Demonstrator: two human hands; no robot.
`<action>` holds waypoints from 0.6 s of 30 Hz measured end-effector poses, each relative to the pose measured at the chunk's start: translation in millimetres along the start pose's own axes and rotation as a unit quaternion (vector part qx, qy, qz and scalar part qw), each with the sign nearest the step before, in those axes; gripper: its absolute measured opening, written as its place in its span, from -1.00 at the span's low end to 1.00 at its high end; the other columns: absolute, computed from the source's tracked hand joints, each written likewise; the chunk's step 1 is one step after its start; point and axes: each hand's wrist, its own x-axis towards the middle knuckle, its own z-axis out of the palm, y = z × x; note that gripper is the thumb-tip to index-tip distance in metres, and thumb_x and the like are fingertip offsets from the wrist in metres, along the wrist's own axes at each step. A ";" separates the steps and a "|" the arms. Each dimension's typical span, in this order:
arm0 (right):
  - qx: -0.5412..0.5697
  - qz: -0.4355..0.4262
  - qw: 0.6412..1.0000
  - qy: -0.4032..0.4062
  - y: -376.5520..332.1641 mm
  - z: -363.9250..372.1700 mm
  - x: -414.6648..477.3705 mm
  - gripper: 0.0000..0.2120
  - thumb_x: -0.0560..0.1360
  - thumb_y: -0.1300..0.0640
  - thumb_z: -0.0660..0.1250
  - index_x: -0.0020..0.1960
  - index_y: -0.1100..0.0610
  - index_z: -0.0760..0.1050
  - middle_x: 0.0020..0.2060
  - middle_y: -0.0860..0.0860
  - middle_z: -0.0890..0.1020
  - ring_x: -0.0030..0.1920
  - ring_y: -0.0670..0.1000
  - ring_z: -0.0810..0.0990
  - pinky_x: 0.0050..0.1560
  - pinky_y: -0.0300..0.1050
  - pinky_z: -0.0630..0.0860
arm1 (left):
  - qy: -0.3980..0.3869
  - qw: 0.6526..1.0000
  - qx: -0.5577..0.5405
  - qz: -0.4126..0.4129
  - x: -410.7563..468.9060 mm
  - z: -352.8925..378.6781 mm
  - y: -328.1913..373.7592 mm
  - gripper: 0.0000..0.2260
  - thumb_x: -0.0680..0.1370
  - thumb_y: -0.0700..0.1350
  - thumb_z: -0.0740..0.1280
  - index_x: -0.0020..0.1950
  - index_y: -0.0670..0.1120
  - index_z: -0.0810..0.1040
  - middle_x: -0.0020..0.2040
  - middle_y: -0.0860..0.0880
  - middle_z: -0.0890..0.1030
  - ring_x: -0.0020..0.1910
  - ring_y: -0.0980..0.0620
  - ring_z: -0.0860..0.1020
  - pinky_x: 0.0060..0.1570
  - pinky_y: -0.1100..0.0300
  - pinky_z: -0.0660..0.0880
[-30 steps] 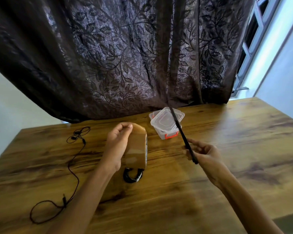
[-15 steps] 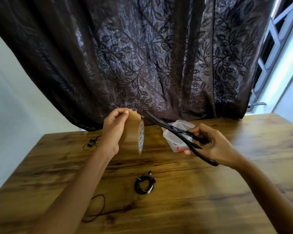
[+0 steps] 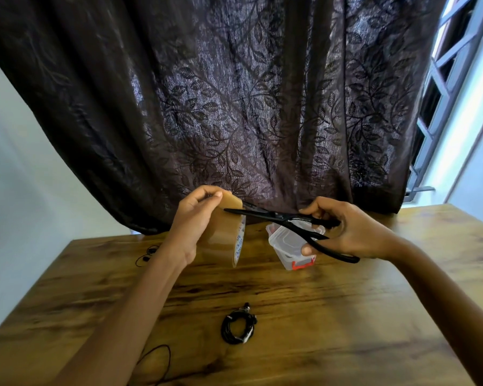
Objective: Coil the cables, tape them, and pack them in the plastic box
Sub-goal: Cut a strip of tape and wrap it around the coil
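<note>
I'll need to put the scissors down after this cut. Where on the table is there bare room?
Bare wood: right of the plastic box out to the table edge, and between that box and the coiled cable. Crowded: the left, with the loose earphone cable.

LEFT: left hand (image 3: 191, 227) up, fingers curled round tape roll (image 3: 224, 240), thumb on top; forearm stretched forward | RIGHT: right hand (image 3: 349, 232) level with it, fingers curled gripping scissors (image 3: 275, 217); arm extended

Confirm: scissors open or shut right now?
Open. The scissors have blades spread at the tape, handles apart in the right hand.
</note>
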 end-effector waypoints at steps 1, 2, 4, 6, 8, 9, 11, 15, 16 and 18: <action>-0.003 -0.003 1.000 -0.001 -0.6 -0.1 0.9 -0.45 0.12 -0.20 0.55 0.01 0.00 0.52 -0.14 0.04 0.64 -0.12 0.02 0.61 0.01 0.12 0.53 | -0.004 1.000 -0.005 -0.002 -0.3 1.1 0.8 -0.86 0.56 -0.11 0.26 -0.13 0.03 0.59 -0.03 0.05 0.68 -0.06 0.09 0.60 -0.14 0.18 0.57; -0.005 -0.006 1.000 -0.001 -0.9 -0.2 1.8 -0.45 0.12 -0.20 0.56 0.01 0.00 0.52 -0.14 0.04 0.64 -0.12 0.00 0.61 0.01 0.09 0.53 | -0.007 1.000 -0.007 -0.007 -0.8 2.0 1.4 -0.85 0.56 -0.11 0.26 -0.14 0.03 0.59 -0.05 0.08 0.68 -0.11 0.13 0.60 -0.22 0.23 0.56; -0.003 -0.007 1.000 -0.002 -2.2 -0.4 3.5 -0.45 0.12 -0.19 0.55 0.02 0.00 0.52 -0.14 0.04 0.65 -0.13 -0.03 0.61 0.00 0.05 0.54 | -0.012 1.000 -0.013 -0.019 -1.0 3.5 2.2 -0.83 0.56 -0.11 0.26 -0.17 0.04 0.60 -0.10 0.09 0.66 -0.15 0.15 0.59 -0.25 0.24 0.55; 0.002 -0.009 1.000 -0.007 -3.6 -0.4 4.8 -0.44 0.12 -0.18 0.56 0.03 0.01 0.51 -0.14 0.05 0.65 -0.13 -0.01 0.62 -0.01 0.05 0.53 | -0.018 0.999 -0.026 -0.031 -0.7 3.8 2.6 -0.83 0.56 -0.11 0.26 -0.17 0.04 0.60 -0.09 0.06 0.66 -0.11 0.10 0.58 -0.14 0.15 0.53; 0.002 -0.012 1.000 -0.009 -5.0 0.0 5.6 -0.44 0.12 -0.18 0.56 0.03 0.02 0.51 -0.15 0.06 0.65 -0.13 0.00 0.62 -0.02 0.05 0.53 | -0.027 0.999 -0.031 -0.036 -1.2 3.8 3.7 -0.83 0.56 -0.11 0.26 -0.18 0.03 0.59 -0.09 0.05 0.65 -0.09 0.08 0.57 -0.10 0.13 0.52; 0.003 -0.015 1.000 -0.010 -5.5 0.4 5.8 -0.44 0.13 -0.17 0.56 0.03 0.02 0.51 -0.15 0.05 0.65 -0.13 -0.01 0.62 -0.02 0.04 0.53 | -0.031 0.998 -0.032 -0.037 -0.9 3.6 4.1 -0.83 0.56 -0.11 0.26 -0.18 0.04 0.59 -0.08 0.04 0.65 -0.08 0.08 0.57 -0.09 0.12 0.52; 0.001 -0.017 1.000 -0.008 -6.4 1.4 7.5 -0.46 0.13 -0.17 0.56 0.02 0.01 0.51 -0.16 0.04 0.64 -0.14 0.00 0.61 -0.03 0.06 0.53 | -0.038 0.998 -0.033 -0.039 -0.6 3.4 4.9 -0.82 0.56 -0.11 0.26 -0.19 0.04 0.60 -0.06 0.02 0.66 -0.05 0.06 0.58 -0.04 0.09 0.53; 0.000 -0.019 1.000 -0.005 -8.5 3.2 10.5 -0.46 0.14 -0.16 0.57 0.03 0.00 0.52 -0.17 0.03 0.64 -0.15 0.02 0.61 -0.04 0.10 0.54 | -0.051 0.997 -0.034 -0.045 0.0 2.4 5.0 -0.83 0.56 -0.12 0.25 -0.16 0.03 0.60 0.08 -0.07 0.64 0.05 -0.02 0.56 0.15 -0.05 0.47; -0.001 -0.019 1.000 -0.005 -9.4 3.5 10.7 -0.47 0.14 -0.16 0.57 0.02 0.00 0.52 -0.17 0.03 0.64 -0.15 0.01 0.61 -0.05 0.09 0.54 | -0.052 0.997 -0.036 -0.047 0.3 1.9 4.8 -0.83 0.56 -0.12 0.25 -0.15 0.02 0.60 0.09 -0.08 0.64 0.06 -0.03 0.56 0.17 -0.06 0.46; -0.003 -0.019 1.000 -0.001 -11.1 4.1 10.7 -0.47 0.13 -0.18 0.56 0.01 0.01 0.53 -0.19 0.04 0.65 -0.17 0.02 0.61 -0.06 0.10 0.53 | -0.053 0.997 -0.038 -0.051 0.9 0.7 4.3 -0.83 0.56 -0.12 0.25 -0.14 0.02 0.60 0.10 -0.08 0.64 0.10 -0.05 0.55 0.18 -0.06 0.44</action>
